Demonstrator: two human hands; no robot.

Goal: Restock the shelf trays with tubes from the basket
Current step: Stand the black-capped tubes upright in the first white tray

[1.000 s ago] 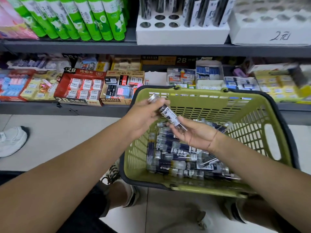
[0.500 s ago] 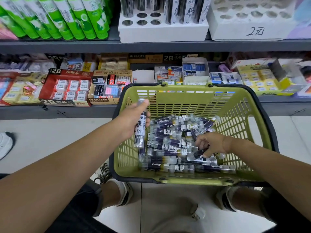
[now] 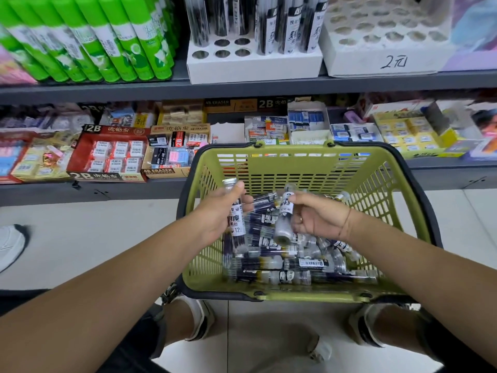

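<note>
The person's left hand (image 3: 215,215) is wrapped round a clear plastic tube with a silver cap and white label (image 3: 236,219). The tube is held near upright, with the cap sticking out above the thumb. That hand sits at about 9 o'clock over the olive-green plastic shopping basket with the dark rim (image 3: 295,170), just inside its left wall. The right hand (image 3: 320,222) is near the basket's middle, fingers curled on a second clear labelled tube (image 3: 285,208). That one's tilted, bottom end pointing toward the camera, and a bit blurry. The two hands are near each other but not touching.

Under them, the rest of the clear tubes (image 3: 290,262) lie in a jumbled pile in the basket, mostly from centre down to 6 o'clock. The basket is down by the pale tiled floor (image 3: 94,238), just ahead of the person's feet.

At 12 o'clock from the basket, up on the grey metal shelf (image 3: 107,88), there's a white cardboard tray with round holes (image 3: 252,67). Dark upright tubes (image 3: 293,25) fill its back and right side, and open holes show at its front left. Just beside it at 1 o'clock is a second white holed tray with a handwritten price on the front (image 3: 376,57). Bright green glue sticks (image 3: 113,41) line up at 10 o'clock on the same shelf. Below them on the lower shelf is a red box of 2B erasers (image 3: 107,154). A white shoe (image 3: 10,246) pokes in at 9 o'clock, far left edge.
</note>
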